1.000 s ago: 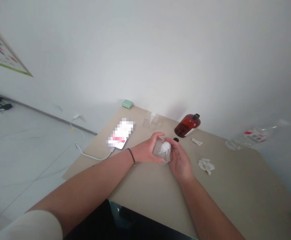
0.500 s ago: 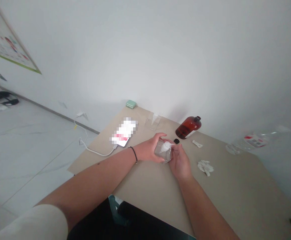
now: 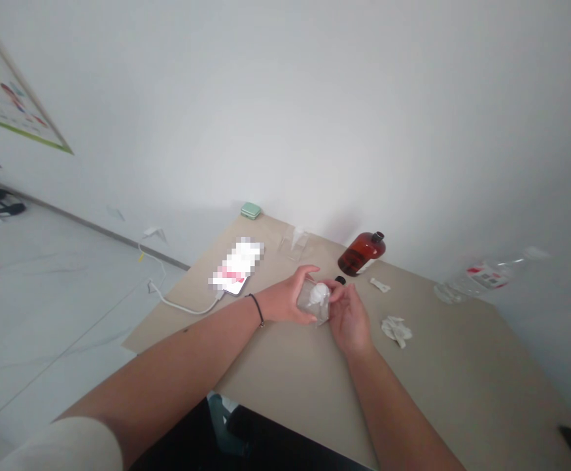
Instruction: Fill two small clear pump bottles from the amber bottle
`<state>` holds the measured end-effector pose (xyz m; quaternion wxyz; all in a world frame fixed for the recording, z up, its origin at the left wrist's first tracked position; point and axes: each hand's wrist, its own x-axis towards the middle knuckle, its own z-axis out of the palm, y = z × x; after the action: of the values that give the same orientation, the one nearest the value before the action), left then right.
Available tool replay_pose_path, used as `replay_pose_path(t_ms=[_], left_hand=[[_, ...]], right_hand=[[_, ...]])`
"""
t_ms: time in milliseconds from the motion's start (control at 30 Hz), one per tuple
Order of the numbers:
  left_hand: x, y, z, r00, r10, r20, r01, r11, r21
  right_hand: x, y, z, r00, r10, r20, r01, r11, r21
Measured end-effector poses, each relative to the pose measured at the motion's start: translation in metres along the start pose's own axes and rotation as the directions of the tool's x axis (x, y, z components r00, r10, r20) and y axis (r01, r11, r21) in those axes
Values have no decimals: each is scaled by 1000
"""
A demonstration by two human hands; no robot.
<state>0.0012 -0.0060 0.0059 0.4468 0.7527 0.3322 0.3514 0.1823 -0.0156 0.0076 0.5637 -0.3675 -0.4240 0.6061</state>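
My left hand (image 3: 285, 301) is wrapped round a small clear container (image 3: 309, 303) over the middle of the beige table (image 3: 462, 373). A white wad (image 3: 320, 292) sits in the container's mouth. My right hand (image 3: 351, 318) is curled against the container's right side, its fingertips pinching at the white wad. A black band circles my left wrist. A small black cap (image 3: 340, 280) lies just beyond my hands.
A brown bottle (image 3: 361, 253) stands at the back by the wall. A phone (image 3: 236, 267) on a white cable lies at the left, a clear cup (image 3: 295, 242) and a green box (image 3: 250, 210) behind it. Crumpled white tissue (image 3: 396, 329) and a clear plastic bottle (image 3: 486, 278) are on the right.
Both hands stay on the container with small finger shifts at the white wad. The camera view has swayed slightly; nothing else on the table has moved.
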Motion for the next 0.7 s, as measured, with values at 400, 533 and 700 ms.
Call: replay_pose_path(t_ms=[400,533,700], left_hand=[[0,-5,1,1000,28,-8,-28,1000,-2],[0,-1,2,1000,19,-20,-19,1000,-9],[0,0,2,1000,4,-15,-4,1000,-20]], right_hand=[[-2,-11,-5,959,-96,266,216,855,-471],[1,-10,-7,952,-170,253,284,795,-535],[3,-5,-7,937,-260,232,347,760,-550]])
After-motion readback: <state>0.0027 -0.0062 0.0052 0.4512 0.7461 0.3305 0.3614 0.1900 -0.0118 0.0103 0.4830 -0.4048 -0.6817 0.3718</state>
